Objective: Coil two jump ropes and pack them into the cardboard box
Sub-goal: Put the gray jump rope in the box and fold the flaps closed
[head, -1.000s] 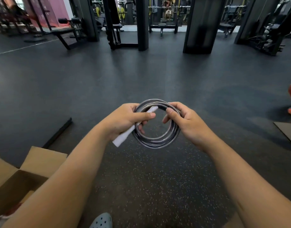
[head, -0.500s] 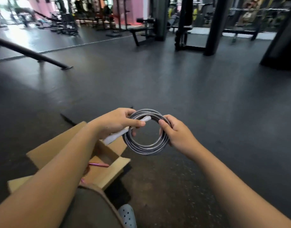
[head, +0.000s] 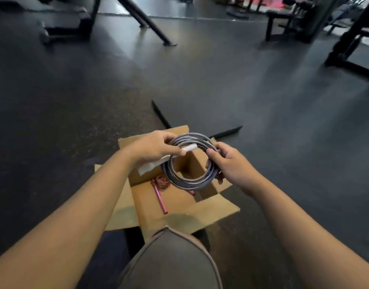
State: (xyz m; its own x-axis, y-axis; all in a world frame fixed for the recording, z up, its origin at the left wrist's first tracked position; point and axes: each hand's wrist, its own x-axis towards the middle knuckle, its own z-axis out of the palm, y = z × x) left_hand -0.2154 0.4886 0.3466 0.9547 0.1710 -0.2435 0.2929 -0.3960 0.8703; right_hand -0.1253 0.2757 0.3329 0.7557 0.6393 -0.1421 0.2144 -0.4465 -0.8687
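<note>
Our left hand (head: 152, 147) pinches the white handle (head: 158, 161) against the left side of the grey jump rope (head: 189, 180), which is wound into 1 coil of several loops. Our right hand (head: 229, 163) grips the coil's right side, thumb on top and fingers curled beneath. We hold the coil in the air over the open cardboard box (head: 212, 209), whose flaps are folded outward on the dark gym floor (head: 283, 122). Inside the box lies the pink jump rope (head: 161, 184), bundled, 1 pink handle pointing toward us. Our knee (head: 171, 259) sits just near of the box.
</note>
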